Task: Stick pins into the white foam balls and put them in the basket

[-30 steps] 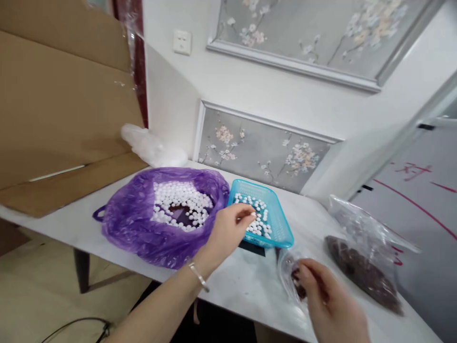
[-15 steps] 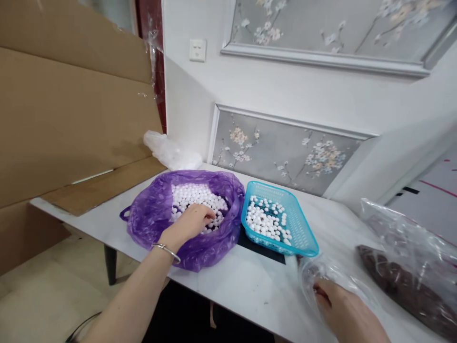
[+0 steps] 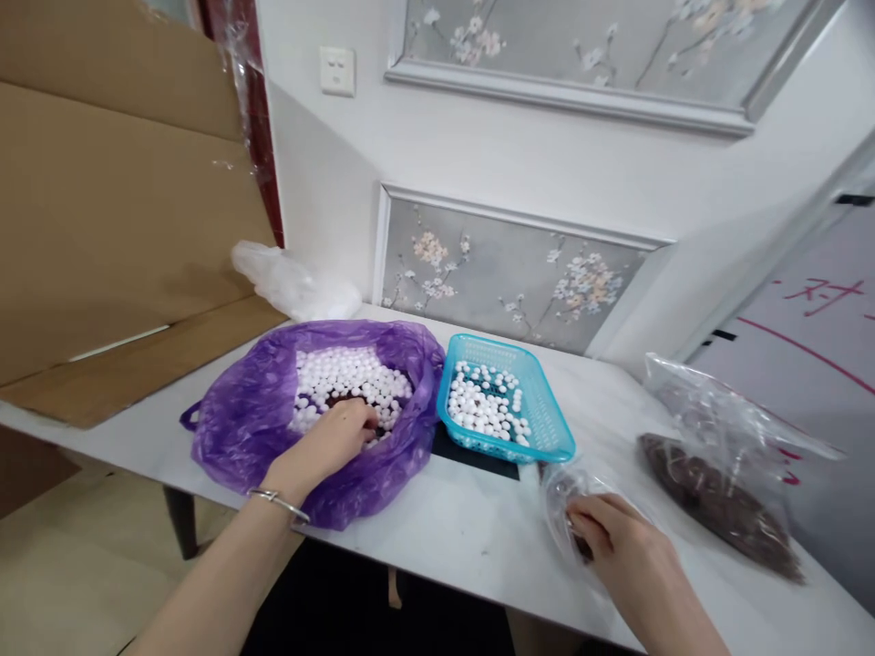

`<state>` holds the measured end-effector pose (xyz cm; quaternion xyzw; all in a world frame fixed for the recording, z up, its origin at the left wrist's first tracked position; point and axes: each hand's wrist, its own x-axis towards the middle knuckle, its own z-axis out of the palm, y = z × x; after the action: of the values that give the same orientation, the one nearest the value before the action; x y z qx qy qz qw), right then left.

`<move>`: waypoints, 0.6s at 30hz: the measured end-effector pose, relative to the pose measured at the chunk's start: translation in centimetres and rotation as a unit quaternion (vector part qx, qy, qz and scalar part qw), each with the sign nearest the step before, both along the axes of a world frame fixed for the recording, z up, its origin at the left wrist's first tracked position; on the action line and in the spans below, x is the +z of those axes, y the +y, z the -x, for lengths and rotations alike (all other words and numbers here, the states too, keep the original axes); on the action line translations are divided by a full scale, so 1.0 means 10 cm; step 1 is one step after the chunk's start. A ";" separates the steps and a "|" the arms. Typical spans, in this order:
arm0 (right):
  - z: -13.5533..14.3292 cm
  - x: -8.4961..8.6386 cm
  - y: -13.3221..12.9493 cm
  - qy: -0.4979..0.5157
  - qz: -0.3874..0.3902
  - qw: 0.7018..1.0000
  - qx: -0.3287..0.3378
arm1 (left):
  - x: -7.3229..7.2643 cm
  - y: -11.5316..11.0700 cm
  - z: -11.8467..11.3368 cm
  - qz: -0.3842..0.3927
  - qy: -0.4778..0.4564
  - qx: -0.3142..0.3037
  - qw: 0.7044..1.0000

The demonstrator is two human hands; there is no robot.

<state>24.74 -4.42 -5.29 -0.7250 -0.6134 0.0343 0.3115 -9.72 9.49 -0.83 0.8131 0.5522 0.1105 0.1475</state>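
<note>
My left hand point(image 3: 334, 441), with a bracelet at the wrist, reaches into the open purple plastic bag point(image 3: 239, 415). Its curled fingers are among small white balls point(image 3: 338, 369), and a dark brown patch shows beside them. What the fingertips hold, if anything, is hidden. Over on the right, my right hand point(image 3: 619, 538) is closed in a pinch at the mouth of a clear plastic bag point(image 3: 557, 519). Something dark brown shows under its fingers, too small to name. Between the hands stands a blue plastic basket point(image 3: 557, 424) holding more white balls point(image 3: 478, 405).
A second clear bag point(image 3: 717, 492) with dark brown contents lies at the right. Crumpled white plastic point(image 3: 293, 282) rests at the back left by a large cardboard sheet point(image 3: 123, 228). A black flat piece point(image 3: 471, 460) lies under the basket on the white table point(image 3: 437, 538).
The view has shifted, so most things appear further left. My left hand stays in the purple bag, where a brown patch now shows among the balls. My right hand remains at the clear bag.
</note>
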 end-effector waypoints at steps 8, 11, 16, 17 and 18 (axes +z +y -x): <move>0.07 0.24 -0.11 0.032 -0.008 0.999 -0.023 | 0.30 -0.10 -0.08 -0.109 -0.169 0.083 0.976; 0.07 0.27 -0.14 0.054 -0.009 0.998 -0.030 | 0.38 -0.30 -0.19 -0.108 -0.292 0.104 0.944; 0.10 0.27 -0.16 0.100 -0.007 0.994 -0.035 | 0.38 -0.72 -0.50 0.214 -0.599 0.030 0.771; 0.11 0.27 -0.17 0.108 -0.006 0.993 -0.039 | 0.36 -0.79 -0.57 0.277 -0.622 0.013 0.732; 0.11 0.27 -0.17 0.116 -0.005 0.992 -0.044 | 0.35 -0.86 -0.63 0.330 -0.637 0.000 0.697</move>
<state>23.66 -6.14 -2.60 -0.7408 -0.5409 0.1016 0.3852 -3.38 0.90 2.63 0.4477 0.3272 0.4126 0.7227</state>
